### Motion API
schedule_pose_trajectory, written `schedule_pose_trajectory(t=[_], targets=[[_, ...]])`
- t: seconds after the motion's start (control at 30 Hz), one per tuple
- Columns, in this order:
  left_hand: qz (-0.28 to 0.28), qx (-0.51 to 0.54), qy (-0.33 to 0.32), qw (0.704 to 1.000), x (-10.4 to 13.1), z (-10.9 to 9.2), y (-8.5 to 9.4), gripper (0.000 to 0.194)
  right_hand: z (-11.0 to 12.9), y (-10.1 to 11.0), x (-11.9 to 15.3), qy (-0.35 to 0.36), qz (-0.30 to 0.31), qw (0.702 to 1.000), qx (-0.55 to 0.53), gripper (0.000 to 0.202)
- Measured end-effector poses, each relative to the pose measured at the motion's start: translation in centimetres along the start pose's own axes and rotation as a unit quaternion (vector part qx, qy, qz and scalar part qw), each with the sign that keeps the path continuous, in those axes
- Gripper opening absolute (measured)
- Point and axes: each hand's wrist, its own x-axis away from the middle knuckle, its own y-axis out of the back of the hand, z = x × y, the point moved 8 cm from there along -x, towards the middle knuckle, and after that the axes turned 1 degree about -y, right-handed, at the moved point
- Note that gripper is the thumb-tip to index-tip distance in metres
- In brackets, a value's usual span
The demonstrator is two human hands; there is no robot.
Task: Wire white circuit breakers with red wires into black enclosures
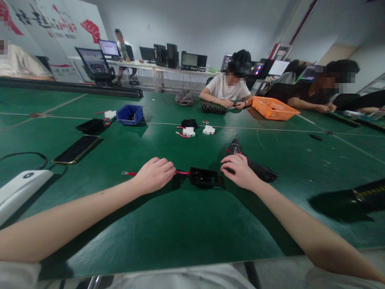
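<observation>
My left hand has its fingers closed round a red cable. A ring terminal on the cable's red end sticks out to the left of this hand. On the right the cable runs into a black plastic housing that lies open side up on the table. My right hand is just right of the housing, thumb and fingers apart, with nothing visible between them. Right behind it lies a black cordless screwdriver, its bit pointing away from me; the hand partly hides it.
White parts with red leads, a blue bin and an orange basket stand farther back. A phone and a white device lie left. A dark cylindrical object is at right. Other people sit across the green table.
</observation>
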Motion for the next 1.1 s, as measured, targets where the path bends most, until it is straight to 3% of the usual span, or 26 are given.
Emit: schedule_pose_trajectory(t=[0.47,0.57,0.8,1.1], targets=[[0.003,-0.01,-0.002,1.0,0.1,0.0,-0.1,0.018,0.2,-0.1,0.1,0.0,0.039,0.999,0.0,0.025],[0.002,-0.01,-0.003,1.0,0.1,0.0,-0.1,0.018,0.5,0.4,0.1,-0.005,0.051,0.999,-0.016,0.016],[-0.002,-0.007,-0.002,1.0,0.1,0.0,0.0,0.017,1.0,0.1,0.3,0.04,0.05,0.998,0.022,0.015],[-0.008,0.011,0.001,1.0,-0.1,0.0,0.3,0.016,0.3,0.2,0.0,0.017,0.008,1.0,-0.004,0.014]])
